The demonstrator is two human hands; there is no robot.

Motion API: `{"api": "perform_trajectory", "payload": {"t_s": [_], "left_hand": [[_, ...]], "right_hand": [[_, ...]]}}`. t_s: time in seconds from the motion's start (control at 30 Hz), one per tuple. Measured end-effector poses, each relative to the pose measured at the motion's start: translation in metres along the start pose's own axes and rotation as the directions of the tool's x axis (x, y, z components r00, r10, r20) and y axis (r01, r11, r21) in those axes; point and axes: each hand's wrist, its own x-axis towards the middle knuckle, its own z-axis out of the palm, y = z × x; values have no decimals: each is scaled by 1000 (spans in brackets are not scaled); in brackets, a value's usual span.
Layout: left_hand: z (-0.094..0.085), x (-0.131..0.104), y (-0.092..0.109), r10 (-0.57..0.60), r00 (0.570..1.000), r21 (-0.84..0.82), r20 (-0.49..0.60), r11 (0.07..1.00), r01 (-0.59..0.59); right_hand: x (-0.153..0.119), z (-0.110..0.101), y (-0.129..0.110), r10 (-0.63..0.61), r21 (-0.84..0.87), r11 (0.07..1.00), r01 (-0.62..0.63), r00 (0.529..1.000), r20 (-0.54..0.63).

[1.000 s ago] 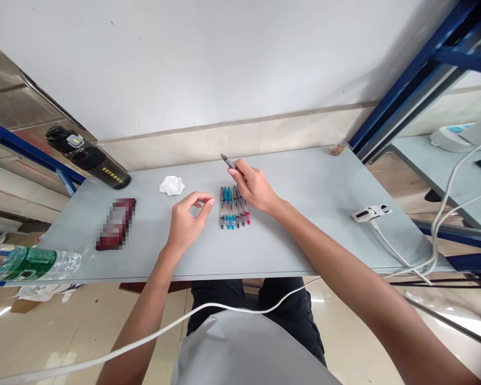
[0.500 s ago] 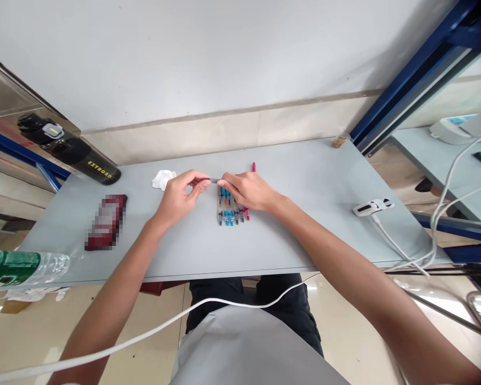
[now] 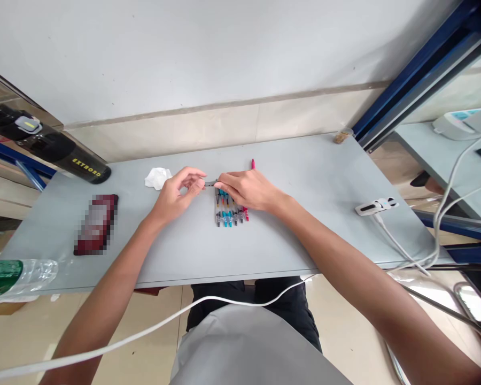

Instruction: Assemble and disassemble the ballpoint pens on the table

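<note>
Keeping the slim dark-grey pen [image 3: 210, 184] level should help; right hand [image 3: 250, 190] pinches it, left hand [image 3: 174, 197] curls by its end, can't tell if gripping.

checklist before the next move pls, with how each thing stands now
1. Right hand has the dark pen: ok, one end sticks out of its fingers.
2. Left hand has a grip on it too: cannot tell, the fingertips are at its end but contact is unclear.
3. Row of pens side by side: ok at the near ends.
4. Whole row in view: not ok, the right hand covers part.
5. Tissue clear of the left hand: cannot tell, they look very close.
6. Black bottle away from both hands: ok.
</note>
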Motion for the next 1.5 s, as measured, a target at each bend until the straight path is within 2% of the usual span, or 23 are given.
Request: {"api": "perform_trajectory", "payload": {"t_s": [0.1, 0.2, 0.3, 0.4, 0.47, 0.53, 0.6, 0.67, 0.77, 0.93, 1.17, 1.33, 1.43, 1.5], "left_hand": [[-3, -5, 8, 68, 998, 122, -9, 990, -66], [-6, -10, 14, 44, 999, 246, -17, 969, -39], [-14, -22, 9, 46, 996, 337, -77, 941, -18], [-35, -45, -6, 170, 976, 590, -137, 805, -58], [-51, -65, -17, 132, 977, 745, -165, 666, 36], [-66, -84, -27, 64, 981, 828, -183, 548, 119], [-76, -99, -34, -4, 973, 851, -233, 483, 206], [-82, -108, -38, -36, 965, 852, -259, 462, 246], [-85, -110, -44, -43, 963, 849, -264, 464, 254], [-91, -101, -54, -52, 968, 828, -244, 508, 236], [-97, -94, -53, -14, 970, 866, -242, 447, 222], [-102, -87, -62, -39, 972, 821, -231, 529, 216], [-104, -75, -65, -8, 978, 778, -208, 604, 171], [-103, -67, -62, 9, 981, 773, -196, 617, 149]], "right_hand": [[-1, 1, 0, -5, 15, 1000, 5, 1000, 5], [0, 3, -1, -41, 30, 999, 41, 999, 7], [0, 2, -2, -42, 55, 998, 42, 999, -8], [0, 0, 0, 2, 76, 997, 1, 999, -43], [-1, 0, 2, 31, 67, 997, -27, 998, -57], [-2, 1, 3, 47, 42, 998, -44, 997, -58], [-3, 2, 4, 44, 16, 999, -43, 998, -53], [-3, 2, 3, 27, 3, 1000, -27, 998, -60], [-3, 0, -1, 3, 4, 1000, -3, 997, -71], [-2, -4, -5, 11, 11, 1000, -10, 999, -45], [-4, -1, 0, 39, -12, 999, -40, 997, -61], [-3, -4, 0, 45, 18, 999, -44, 998, -43], [-3, -5, -2, 62, 32, 998, -61, 998, -23], [-3, -4, -2, 73, 35, 997, -72, 997, -33]]}}
